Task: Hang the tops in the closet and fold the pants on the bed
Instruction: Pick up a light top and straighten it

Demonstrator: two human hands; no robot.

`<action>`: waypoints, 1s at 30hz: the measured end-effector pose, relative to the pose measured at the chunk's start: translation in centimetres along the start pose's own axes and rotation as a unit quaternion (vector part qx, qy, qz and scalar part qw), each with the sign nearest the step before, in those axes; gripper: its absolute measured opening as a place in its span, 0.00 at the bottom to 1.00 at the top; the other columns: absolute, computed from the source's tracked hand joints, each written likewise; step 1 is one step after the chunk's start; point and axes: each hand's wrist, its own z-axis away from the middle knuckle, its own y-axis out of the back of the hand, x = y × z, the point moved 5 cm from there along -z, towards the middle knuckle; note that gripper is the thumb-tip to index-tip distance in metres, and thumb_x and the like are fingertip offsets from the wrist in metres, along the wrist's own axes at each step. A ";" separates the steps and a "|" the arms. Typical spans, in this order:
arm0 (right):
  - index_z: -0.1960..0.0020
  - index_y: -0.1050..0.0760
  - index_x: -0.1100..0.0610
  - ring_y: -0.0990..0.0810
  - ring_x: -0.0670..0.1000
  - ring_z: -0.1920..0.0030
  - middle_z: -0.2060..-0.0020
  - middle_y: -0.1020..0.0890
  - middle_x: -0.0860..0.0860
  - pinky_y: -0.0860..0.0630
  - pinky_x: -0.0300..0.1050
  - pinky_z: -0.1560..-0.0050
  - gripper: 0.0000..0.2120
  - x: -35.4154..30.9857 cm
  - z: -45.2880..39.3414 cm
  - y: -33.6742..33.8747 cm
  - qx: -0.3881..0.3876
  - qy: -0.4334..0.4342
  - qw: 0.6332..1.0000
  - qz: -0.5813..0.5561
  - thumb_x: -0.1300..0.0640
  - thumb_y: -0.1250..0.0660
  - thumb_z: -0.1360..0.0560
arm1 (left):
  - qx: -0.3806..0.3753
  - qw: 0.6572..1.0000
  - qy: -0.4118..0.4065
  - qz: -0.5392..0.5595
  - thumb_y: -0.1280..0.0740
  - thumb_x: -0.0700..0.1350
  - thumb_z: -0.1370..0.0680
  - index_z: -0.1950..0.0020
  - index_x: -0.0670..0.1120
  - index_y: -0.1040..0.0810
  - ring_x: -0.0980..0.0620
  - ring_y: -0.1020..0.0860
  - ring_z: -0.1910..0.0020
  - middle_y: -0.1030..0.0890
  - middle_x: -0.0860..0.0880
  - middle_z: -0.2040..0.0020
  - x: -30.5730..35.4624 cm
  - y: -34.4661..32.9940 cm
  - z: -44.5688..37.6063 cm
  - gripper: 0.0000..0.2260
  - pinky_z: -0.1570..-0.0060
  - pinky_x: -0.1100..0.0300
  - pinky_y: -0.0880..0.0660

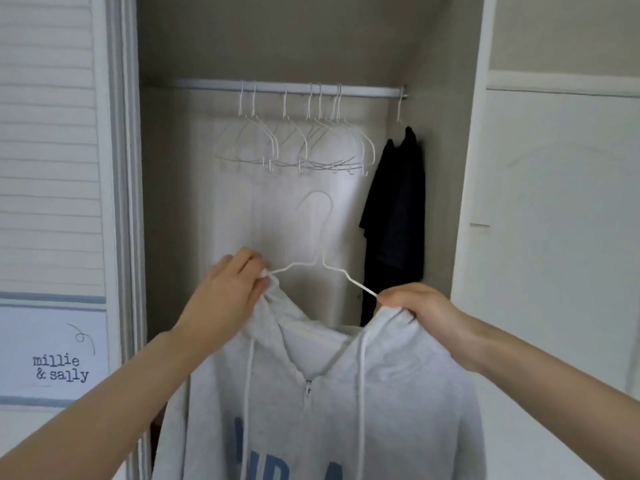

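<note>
In front of the open closet (166,202), a grey zip hoodie (311,393) hangs between both hands on a white wire hanger (320,265); left hand (228,292) pinches the collar and hanger arm; right hand (419,306) grips the other shoulder; above, empty hangers (294,143) crowd the rod (207,85); a black top (394,202) hangs at the right end.

Beige closet walls (294,39) — white louvered door (48,150).

Two bare forearms, left hand (227,289) and right hand (420,306) ungloved, no sleeves in view
</note>
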 end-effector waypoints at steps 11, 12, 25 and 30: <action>0.44 0.26 0.72 0.23 0.68 0.44 0.47 0.21 0.68 0.26 0.60 0.44 0.22 -6.8 -2.6 2.4 0.244 0.042 0.953 0.176 0.52 0.35 0.24 | 0.019 0.927 0.078 0.365 0.33 0.46 0.21 0.35 0.50 0.25 0.58 0.28 0.36 0.28 0.60 0.39 5.1 -5.0 -3.9 0.15 0.34 0.63 0.36; 0.48 0.26 0.73 0.21 0.68 0.52 0.53 0.19 0.67 0.28 0.64 0.43 0.20 -7.2 -3.3 2.3 0.254 0.040 0.951 0.174 0.53 0.36 0.23 | 0.014 0.919 0.077 0.386 0.35 0.51 0.21 0.36 0.53 0.26 0.61 0.29 0.37 0.28 0.64 0.41 5.8 -5.2 -3.3 0.14 0.35 0.63 0.34; 0.67 0.36 0.58 0.32 0.52 0.65 0.69 0.31 0.51 0.37 0.43 0.68 0.17 -8.7 -14.3 4.0 0.406 0.078 0.900 0.139 0.53 0.43 0.20 | -0.116 0.920 0.090 0.364 0.35 0.45 0.22 0.22 0.58 0.65 0.53 0.38 0.26 0.49 0.58 0.22 10.8 -9.8 -3.1 0.42 0.35 0.62 0.36; 0.67 0.37 0.56 0.31 0.52 0.64 0.67 0.30 0.51 0.36 0.42 0.67 0.17 -8.4 -18.0 6.7 0.434 0.078 0.879 0.181 0.55 0.44 0.20 | -0.111 0.925 0.081 0.354 0.45 0.32 0.23 0.20 0.56 0.53 0.51 0.33 0.28 0.36 0.51 0.24 9.1 -12.7 -6.1 0.36 0.32 0.59 0.34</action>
